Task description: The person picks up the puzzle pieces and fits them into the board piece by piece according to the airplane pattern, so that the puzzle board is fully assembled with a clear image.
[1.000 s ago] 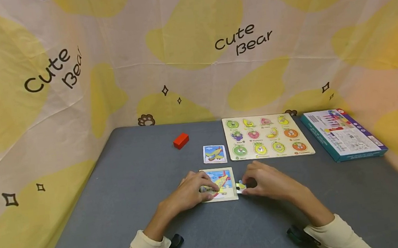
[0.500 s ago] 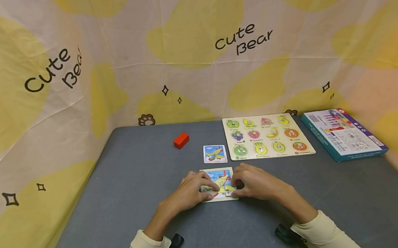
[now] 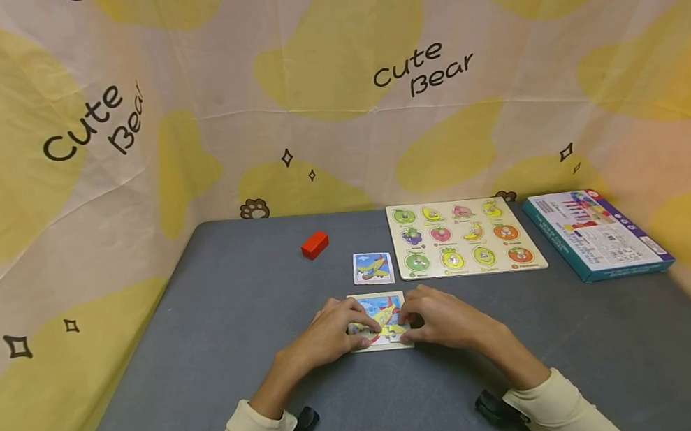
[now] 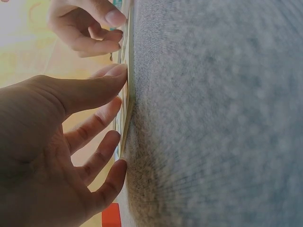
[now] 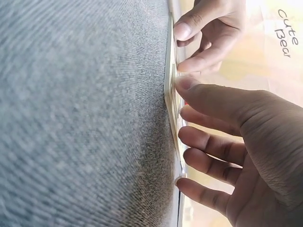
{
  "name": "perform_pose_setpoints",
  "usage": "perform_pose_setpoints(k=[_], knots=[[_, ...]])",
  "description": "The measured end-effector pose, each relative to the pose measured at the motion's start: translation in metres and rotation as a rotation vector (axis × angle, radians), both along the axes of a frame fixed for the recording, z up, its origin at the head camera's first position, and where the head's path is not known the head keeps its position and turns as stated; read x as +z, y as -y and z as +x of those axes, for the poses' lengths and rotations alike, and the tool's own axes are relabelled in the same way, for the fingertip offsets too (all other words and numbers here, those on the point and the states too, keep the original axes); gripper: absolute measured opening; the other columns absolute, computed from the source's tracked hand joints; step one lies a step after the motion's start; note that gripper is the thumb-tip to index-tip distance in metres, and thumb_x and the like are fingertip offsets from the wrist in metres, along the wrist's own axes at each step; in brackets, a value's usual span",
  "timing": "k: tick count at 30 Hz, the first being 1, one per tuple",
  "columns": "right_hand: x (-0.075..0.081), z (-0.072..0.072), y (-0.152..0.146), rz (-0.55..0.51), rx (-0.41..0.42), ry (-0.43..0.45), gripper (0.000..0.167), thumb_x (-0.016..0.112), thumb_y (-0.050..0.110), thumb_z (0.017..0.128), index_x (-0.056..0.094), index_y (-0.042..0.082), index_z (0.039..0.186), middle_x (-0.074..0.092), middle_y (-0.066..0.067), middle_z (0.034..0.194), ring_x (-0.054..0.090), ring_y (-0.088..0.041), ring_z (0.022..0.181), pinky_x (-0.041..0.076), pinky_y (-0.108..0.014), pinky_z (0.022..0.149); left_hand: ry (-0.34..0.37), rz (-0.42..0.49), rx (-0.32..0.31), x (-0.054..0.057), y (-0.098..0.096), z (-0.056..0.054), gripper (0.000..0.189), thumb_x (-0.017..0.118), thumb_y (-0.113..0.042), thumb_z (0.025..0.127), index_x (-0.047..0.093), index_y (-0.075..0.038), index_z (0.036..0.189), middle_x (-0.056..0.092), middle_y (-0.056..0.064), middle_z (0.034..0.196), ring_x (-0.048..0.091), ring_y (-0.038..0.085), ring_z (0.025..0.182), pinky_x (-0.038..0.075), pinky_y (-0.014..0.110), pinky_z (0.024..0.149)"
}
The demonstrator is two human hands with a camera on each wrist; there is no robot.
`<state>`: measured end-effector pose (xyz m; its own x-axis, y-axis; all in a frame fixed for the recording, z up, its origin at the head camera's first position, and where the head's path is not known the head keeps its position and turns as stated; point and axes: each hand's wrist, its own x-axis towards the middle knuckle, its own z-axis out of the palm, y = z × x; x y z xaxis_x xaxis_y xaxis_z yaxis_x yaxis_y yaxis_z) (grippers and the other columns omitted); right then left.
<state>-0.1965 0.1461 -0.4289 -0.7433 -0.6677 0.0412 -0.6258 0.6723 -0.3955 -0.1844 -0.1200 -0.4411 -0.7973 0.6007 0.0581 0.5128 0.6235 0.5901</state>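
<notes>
A small wooden jigsaw puzzle [image 3: 382,304] with an airplane picture lies in its pale frame on the table, between both hands. My left hand [image 3: 334,327] rests on its left side, thumb and index fingertip pressing on top; the left wrist view shows these left fingers [image 4: 97,127] spread apart. My right hand [image 3: 443,314] pinches a puzzle piece [image 3: 399,336] between thumb and index finger at the puzzle's lower right corner. The piece sits slightly askew over its spot, partly covered by the fingers. Both hands [image 5: 208,127] stay low over the frame in the right wrist view.
Behind the puzzle lies a matching airplane picture card [image 3: 373,268]. A red block [image 3: 315,245] stands farther back to the left. At the back right are a fruit board [image 3: 466,238] and a flat box [image 3: 597,232]. A printed cloth [image 3: 337,139] hangs behind the grey table [image 3: 250,274].
My right hand has moved left with the puzzle piece, from beside the frame to over its lower right corner, then barely shifted. My left hand has stayed in place.
</notes>
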Motion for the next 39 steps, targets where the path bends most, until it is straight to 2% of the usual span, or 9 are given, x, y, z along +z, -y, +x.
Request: perform_pose_setpoints(k=[9,16,23,27,35,39], knots=[[-0.0018,0.0013,-0.0003,-0.009,-0.011,0.014,0.011,0.083,0.029,0.093,0.08,0.02,0.1,0.061,0.009,0.093,0.052,-0.01,0.093,0.048,-0.035,0.082,0.026,0.0,0.005,0.0027,-0.0004,0.0011,0.022,0.081,-0.015,0.094,0.084,-0.023,0.114,0.065,-0.005,0.115,0.048,0.019,0.107,0.039,0.044,0.091],[-0.0026,0.0023,-0.0003,0.0,-0.013,-0.015,0.012,0.085,0.029,0.092,0.08,0.021,0.099,0.062,0.009,0.099,0.053,-0.01,0.096,0.05,-0.037,0.084,0.012,0.001,-0.001,0.0017,-0.0003,0.0011,0.022,0.081,-0.014,0.094,0.084,-0.023,0.114,0.066,-0.005,0.114,0.048,0.019,0.107,0.038,0.044,0.09],[-0.0044,0.0027,-0.0003,-0.008,0.022,-0.028,0.016,0.083,0.027,0.094,0.083,0.022,0.109,0.063,0.007,0.101,0.052,-0.01,0.093,0.047,-0.032,0.08,-0.005,-0.003,-0.005,0.0005,-0.0013,0.0015,0.022,0.081,-0.013,0.093,0.084,-0.022,0.113,0.066,-0.003,0.114,0.049,0.019,0.105,0.038,0.043,0.089],[-0.0038,0.0034,-0.0007,-0.01,0.021,-0.009,0.013,0.082,0.026,0.095,0.085,0.023,0.108,0.062,0.009,0.103,0.052,-0.01,0.095,0.047,-0.033,0.08,-0.004,-0.012,-0.004,0.0017,-0.002,0.0018,0.022,0.081,-0.013,0.093,0.084,-0.022,0.113,0.066,-0.003,0.114,0.049,0.019,0.105,0.038,0.043,0.09],[-0.0059,0.0032,0.0003,-0.032,0.024,-0.008,0.01,0.082,0.024,0.095,0.085,0.021,0.104,0.063,0.009,0.101,0.053,-0.01,0.094,0.048,-0.033,0.081,-0.001,-0.047,-0.016,0.0042,-0.002,0.0032,0.025,0.079,-0.014,0.095,0.082,-0.024,0.118,0.063,-0.003,0.115,0.047,0.02,0.104,0.037,0.044,0.087],[-0.0069,0.0028,0.0008,-0.048,-0.004,0.002,0.013,0.083,0.025,0.094,0.083,0.019,0.106,0.063,0.009,0.099,0.053,-0.01,0.093,0.048,-0.034,0.081,-0.016,-0.068,-0.036,0.0054,-0.004,0.0054,0.029,0.076,-0.014,0.098,0.081,-0.027,0.123,0.062,-0.003,0.115,0.046,0.018,0.102,0.036,0.041,0.086]])
